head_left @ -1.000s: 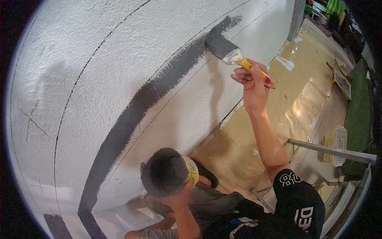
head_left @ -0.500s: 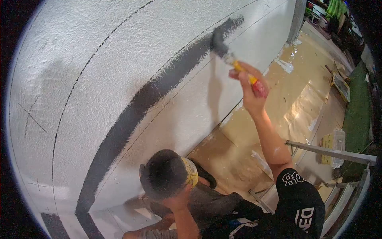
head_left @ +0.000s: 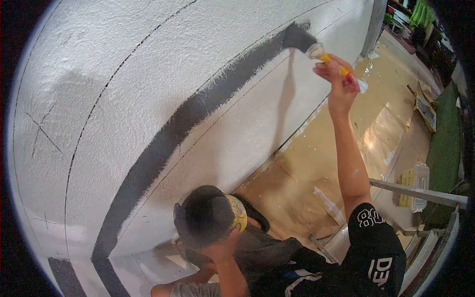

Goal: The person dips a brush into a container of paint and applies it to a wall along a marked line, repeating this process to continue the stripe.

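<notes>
Hands (head_left: 342, 83) around brush (head_left: 315, 50) and bucket (head_left: 200, 218), broad white wall (head_left: 247, 128) beyond both grey stripe (head_left: 168, 138) edges

From the person's head, the one view looks forward and down at wall (head_left: 148, 89) and floor (head_left: 292, 193).

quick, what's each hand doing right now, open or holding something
Left hand: closed on the yellow-labelled tub, at its near side.
Right hand: closed on the handle of the paintbrush.
</notes>
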Demonstrator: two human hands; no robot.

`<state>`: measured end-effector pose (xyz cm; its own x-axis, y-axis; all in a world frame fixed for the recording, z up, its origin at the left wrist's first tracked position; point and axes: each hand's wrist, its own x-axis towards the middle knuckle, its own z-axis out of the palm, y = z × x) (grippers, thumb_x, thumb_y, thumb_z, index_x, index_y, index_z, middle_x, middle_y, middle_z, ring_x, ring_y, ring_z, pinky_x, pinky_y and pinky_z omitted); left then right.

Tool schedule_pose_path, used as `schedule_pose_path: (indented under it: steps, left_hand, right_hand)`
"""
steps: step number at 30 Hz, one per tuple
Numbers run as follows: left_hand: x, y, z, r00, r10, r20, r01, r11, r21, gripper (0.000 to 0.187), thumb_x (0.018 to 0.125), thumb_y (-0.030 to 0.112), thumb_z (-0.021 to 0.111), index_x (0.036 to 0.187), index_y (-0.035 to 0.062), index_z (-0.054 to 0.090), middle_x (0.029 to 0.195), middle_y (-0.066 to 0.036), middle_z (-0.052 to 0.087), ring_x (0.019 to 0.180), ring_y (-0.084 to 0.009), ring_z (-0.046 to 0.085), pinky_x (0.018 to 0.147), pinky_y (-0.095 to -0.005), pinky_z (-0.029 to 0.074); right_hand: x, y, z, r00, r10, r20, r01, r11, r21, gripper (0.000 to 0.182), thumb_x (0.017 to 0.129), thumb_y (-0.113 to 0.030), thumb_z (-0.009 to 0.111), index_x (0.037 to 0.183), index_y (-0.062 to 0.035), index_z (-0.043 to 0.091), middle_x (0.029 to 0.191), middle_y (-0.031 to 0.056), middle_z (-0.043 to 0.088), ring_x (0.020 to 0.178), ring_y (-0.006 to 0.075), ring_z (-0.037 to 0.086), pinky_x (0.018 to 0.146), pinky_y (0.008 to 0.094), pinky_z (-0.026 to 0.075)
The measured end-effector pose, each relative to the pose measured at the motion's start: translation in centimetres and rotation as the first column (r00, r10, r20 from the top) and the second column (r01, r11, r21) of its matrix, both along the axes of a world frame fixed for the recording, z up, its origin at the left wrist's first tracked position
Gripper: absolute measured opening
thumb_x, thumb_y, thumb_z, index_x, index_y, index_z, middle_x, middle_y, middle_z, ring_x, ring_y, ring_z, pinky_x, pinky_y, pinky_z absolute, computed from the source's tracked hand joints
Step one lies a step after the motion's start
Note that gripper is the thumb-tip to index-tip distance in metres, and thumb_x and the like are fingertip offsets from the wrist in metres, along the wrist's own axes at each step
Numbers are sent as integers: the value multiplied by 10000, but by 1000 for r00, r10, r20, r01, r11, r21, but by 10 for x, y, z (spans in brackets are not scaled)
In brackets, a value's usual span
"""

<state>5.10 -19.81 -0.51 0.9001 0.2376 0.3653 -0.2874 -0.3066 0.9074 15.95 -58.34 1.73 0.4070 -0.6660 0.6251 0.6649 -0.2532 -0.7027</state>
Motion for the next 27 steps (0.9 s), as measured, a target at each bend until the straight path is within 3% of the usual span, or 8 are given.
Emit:
schedule_pose_path:
  steps: [2,6,8,13,18,20,24,27]
  left_hand:
    - [-2,8,-7,1000,21,-4,-21,1000,21,1282,451,546,864,1426,13,224,1439,-159,321,1308,-314,351,1100,-442,271]
    - [-2,0,3,997,13,73,-17,999,49,1261,461,544,867,1416,4,247,1413,-151,346,1271,-306,391,1073,-434,316]
    - [-1,4,5,984,-136,118,154,975,-160,1043,539,174,907,1370,64,286,1335,-117,404,1176,-283,450,1036,-415,367]
    - [-1,12,2,986,-101,133,116,987,-112,1056,542,216,912,1373,62,280,1340,-117,395,1192,-285,432,1045,-414,354]
    - [-7,10,6,988,-72,138,75,997,-19,1053,550,197,902,1377,53,267,1340,-122,394,1197,-287,431,1049,-422,351]
    - [-8,16,5,985,-64,158,53,996,76,1047,549,175,895,1377,48,266,1337,-129,398,1193,-294,439,1043,-419,356]
    - [-14,21,3,987,-1,160,-3,1000,23,1032,547,152,887,1371,43,275,1324,-141,409,1189,-304,445,1041,-425,369]
    - [-16,31,4,992,5,130,-5,1000,3,996,558,135,871,1361,37,291,1299,-148,433,1180,-319,454,1046,-442,382]
  right_hand:
    - [0,-15,-2,998,-9,63,-11,951,310,242,940,-152,515,1034,62,579,866,148,654,811,211,659,826,367,550]
    - [6,-23,-13,950,95,297,-247,811,530,230,933,-179,505,960,41,565,844,126,634,819,211,646,841,362,544]
    - [14,-4,-7,934,47,355,-287,690,664,216,932,-194,508,930,20,536,833,111,617,828,208,635,814,354,544]
    - [6,76,-12,944,198,264,-320,746,584,199,938,-209,484,980,-20,532,856,121,629,796,206,630,781,366,540]
    - [-19,85,-6,950,274,149,-311,806,504,203,945,-213,463,1046,-48,522,875,131,637,758,196,621,774,396,538]
    - [-18,68,-4,965,145,217,-240,818,522,282,948,-232,458,1136,-28,508,881,143,639,741,194,623,758,373,544]
    - [-10,61,14,981,11,191,-116,826,551,321,949,-223,444,1173,-7,520,895,181,651,776,227,667,741,373,572]
    - [-9,72,8,983,77,169,-154,846,511,405,951,-282,459,1215,22,500,909,178,644,790,204,651,791,356,552]
